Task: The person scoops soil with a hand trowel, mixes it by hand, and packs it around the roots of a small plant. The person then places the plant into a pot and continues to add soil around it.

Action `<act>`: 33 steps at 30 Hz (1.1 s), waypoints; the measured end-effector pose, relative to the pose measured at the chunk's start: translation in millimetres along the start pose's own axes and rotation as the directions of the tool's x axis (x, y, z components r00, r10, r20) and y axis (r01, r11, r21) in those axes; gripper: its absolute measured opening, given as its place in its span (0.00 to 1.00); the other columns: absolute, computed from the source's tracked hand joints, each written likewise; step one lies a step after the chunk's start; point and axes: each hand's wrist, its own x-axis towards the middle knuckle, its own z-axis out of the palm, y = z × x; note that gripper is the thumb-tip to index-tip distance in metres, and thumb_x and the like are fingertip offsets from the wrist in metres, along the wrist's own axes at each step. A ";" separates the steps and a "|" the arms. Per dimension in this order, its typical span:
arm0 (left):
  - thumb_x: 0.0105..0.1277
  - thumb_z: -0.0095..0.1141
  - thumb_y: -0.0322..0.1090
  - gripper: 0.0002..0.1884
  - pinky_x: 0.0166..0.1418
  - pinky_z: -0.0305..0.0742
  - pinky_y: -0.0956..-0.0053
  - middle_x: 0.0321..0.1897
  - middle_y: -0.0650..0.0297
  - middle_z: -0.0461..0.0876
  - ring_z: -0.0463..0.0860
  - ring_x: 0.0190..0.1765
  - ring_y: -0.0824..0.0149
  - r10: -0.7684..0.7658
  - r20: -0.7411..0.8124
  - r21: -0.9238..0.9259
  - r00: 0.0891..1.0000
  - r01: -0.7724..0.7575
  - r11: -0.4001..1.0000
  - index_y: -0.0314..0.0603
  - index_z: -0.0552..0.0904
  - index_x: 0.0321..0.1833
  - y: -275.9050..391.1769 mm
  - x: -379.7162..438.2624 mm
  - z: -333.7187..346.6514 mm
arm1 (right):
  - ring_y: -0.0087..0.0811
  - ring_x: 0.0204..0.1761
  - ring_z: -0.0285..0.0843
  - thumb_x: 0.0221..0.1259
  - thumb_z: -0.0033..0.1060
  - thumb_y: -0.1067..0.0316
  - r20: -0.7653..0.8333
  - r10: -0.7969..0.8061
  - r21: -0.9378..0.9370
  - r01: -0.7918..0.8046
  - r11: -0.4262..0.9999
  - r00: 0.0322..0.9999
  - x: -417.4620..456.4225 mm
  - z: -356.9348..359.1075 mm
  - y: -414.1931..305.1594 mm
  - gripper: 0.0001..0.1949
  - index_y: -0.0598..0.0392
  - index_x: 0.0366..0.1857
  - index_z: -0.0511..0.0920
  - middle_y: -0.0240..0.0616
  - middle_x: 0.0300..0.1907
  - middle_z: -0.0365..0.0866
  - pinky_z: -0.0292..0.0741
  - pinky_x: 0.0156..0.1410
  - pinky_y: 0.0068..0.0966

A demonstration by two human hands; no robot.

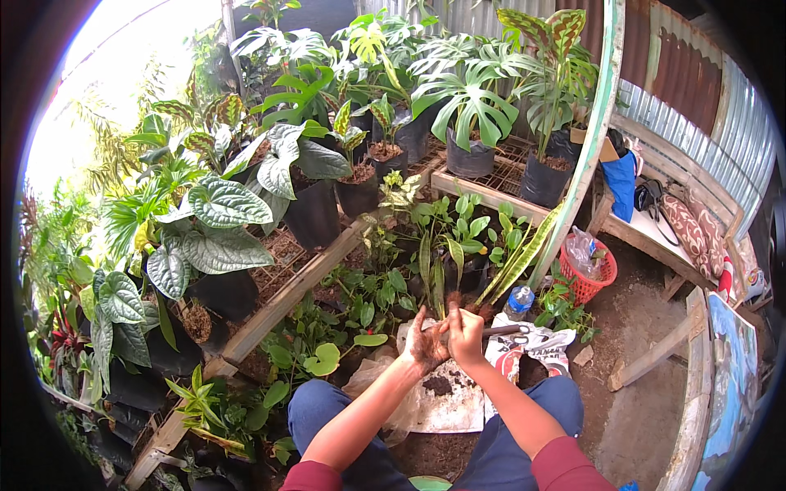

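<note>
Over a soiled white sack sheet (454, 405), my two hands meet between my knees. My left hand (425, 347) has its palm turned up and its thumb apart, with dark soil on the skin. Against its fingers rests my right hand (468, 337); its inner side is hidden, so I cannot tell whether it holds something. Just beyond the fingertips are snake plant leaves (519, 264) with brown fibrous roots (485, 312). A dark handle (502, 330) sticks out to the right of my right hand. A clump of dark soil (437, 385) lies on the sheet below.
A capped plastic bottle (519, 302) and a printed sack (552, 344) with soil lie at the right. Behind them stands a red plastic basket (589, 270). Potted plants (313, 212) crowd a wooden-framed rack (295, 294) at the left. A wooden bench (651, 245) holds bags.
</note>
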 end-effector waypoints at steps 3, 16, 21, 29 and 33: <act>0.68 0.39 0.62 0.31 0.62 0.72 0.59 0.53 0.56 0.77 0.80 0.52 0.58 0.064 -0.139 0.131 0.988 -0.046 0.990 0.43 0.72 0.59 -5.5 2.8 0.5 | 0.39 0.27 0.76 0.71 0.45 0.60 0.020 0.105 0.033 -0.106 0.994 0.994 -3.2 0.6 3.5 0.20 0.64 0.24 0.76 0.42 0.20 0.76 0.70 0.38 0.32; 0.70 0.43 0.56 0.24 0.63 0.69 0.67 0.56 0.58 0.75 0.74 0.56 0.60 0.295 -0.259 -0.111 0.920 -0.332 0.937 0.45 0.74 0.56 -16.9 23.4 -33.0 | 0.52 0.62 0.62 0.57 0.55 0.59 0.296 -0.337 -0.499 0.446 0.743 0.894 -5.0 0.3 -20.8 0.15 0.57 0.43 0.77 0.47 0.51 0.73 0.58 0.67 0.48; 0.71 0.40 0.53 0.23 0.68 0.63 0.64 0.60 0.60 0.71 0.67 0.65 0.59 0.780 -0.064 -0.333 0.622 -0.750 0.571 0.46 0.72 0.58 -48.1 37.7 -13.7 | 0.50 0.62 0.66 0.56 0.58 0.60 0.443 -0.428 -0.406 0.602 0.688 0.788 -14.4 3.8 -15.9 0.16 0.56 0.46 0.77 0.46 0.53 0.73 0.60 0.68 0.48; 0.64 0.42 0.69 0.38 0.66 0.67 0.61 0.55 0.51 0.76 0.74 0.59 0.54 0.343 -0.091 -0.042 0.935 -0.347 0.937 0.39 0.74 0.58 -9.8 18.9 -72.4 | 0.47 0.52 0.75 0.53 0.61 0.64 0.416 -0.487 -0.291 0.620 0.729 0.768 -10.3 5.5 -14.8 0.14 0.59 0.42 0.79 0.46 0.45 0.79 0.70 0.61 0.41; 0.57 0.40 0.78 0.45 0.67 0.67 0.62 0.55 0.49 0.76 0.75 0.59 0.55 0.215 0.035 -0.012 0.976 -0.215 0.977 0.37 0.74 0.55 -11.1 -13.5 -2.4 | 0.48 0.42 0.77 0.50 0.64 0.66 0.394 -0.470 -0.311 0.596 0.740 0.790 -14.9 -3.6 -1.6 0.10 0.60 0.34 0.80 0.46 0.38 0.79 0.74 0.49 0.40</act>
